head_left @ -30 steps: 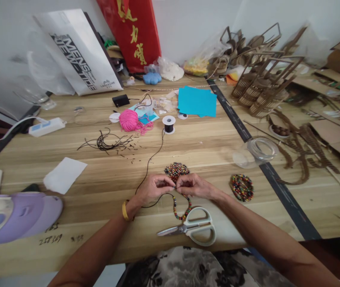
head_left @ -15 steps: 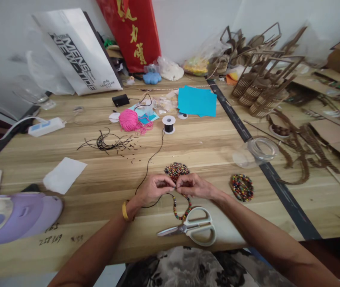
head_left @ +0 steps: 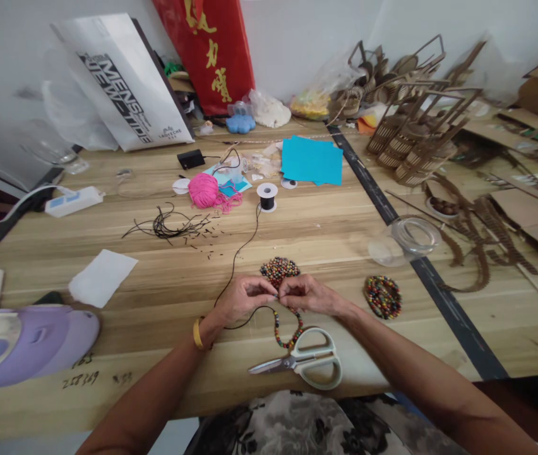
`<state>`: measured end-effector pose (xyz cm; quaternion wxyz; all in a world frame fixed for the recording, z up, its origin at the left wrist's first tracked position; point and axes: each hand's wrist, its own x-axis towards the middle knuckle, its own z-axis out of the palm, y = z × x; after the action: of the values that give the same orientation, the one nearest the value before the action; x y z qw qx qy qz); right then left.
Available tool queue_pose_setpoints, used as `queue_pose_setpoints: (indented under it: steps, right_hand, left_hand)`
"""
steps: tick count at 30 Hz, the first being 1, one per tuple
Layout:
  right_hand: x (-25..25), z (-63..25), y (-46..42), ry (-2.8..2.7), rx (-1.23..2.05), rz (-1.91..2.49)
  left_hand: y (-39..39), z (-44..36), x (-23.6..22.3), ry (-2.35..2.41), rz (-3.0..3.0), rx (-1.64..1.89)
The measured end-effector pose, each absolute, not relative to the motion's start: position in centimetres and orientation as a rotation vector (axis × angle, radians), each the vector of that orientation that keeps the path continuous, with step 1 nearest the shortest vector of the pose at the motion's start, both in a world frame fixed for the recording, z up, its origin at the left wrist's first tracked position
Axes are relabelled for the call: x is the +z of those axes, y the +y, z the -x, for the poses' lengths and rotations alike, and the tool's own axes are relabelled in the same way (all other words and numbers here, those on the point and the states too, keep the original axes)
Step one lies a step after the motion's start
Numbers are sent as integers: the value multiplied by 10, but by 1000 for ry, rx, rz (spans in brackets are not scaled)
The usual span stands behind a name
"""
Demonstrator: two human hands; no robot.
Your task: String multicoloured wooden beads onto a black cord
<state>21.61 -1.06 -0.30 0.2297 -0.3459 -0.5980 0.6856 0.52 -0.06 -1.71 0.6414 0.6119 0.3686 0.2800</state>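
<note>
Hands [head_left: 276, 296], two, fingertips pinched together above one beaded strand [head_left: 288, 342], one pair of scissors [head_left: 297, 360] nearby.

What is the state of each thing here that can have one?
Left hand: pinching, fingertips together.
Right hand: pinching, fingertips together.
Beaded strand: curved.
Loose beads: heaped.
Bead bundle: coiled.
Spool: upright, partly unwound.
Scissors: lying flat, blades closed.
Pink yarn: balled, some strands loose.
Blue sheets: flat, overlapping.

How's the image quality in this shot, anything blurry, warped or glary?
Head view: soft, fairly even light; mild wide-angle stretching toward the edges, as on the purple device; the fingertips' detail is too small to tell; no strong glare on the tabletop.
</note>
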Motion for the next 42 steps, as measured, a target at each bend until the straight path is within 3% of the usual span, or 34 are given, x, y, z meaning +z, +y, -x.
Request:
queue_pose_setpoints:
  steps: [42]
  right_hand:
    - [-3, -217, -10, -1660, 1885, 948]
  left_hand:
    - [-4, -11, -5, 841, -1489, 637]
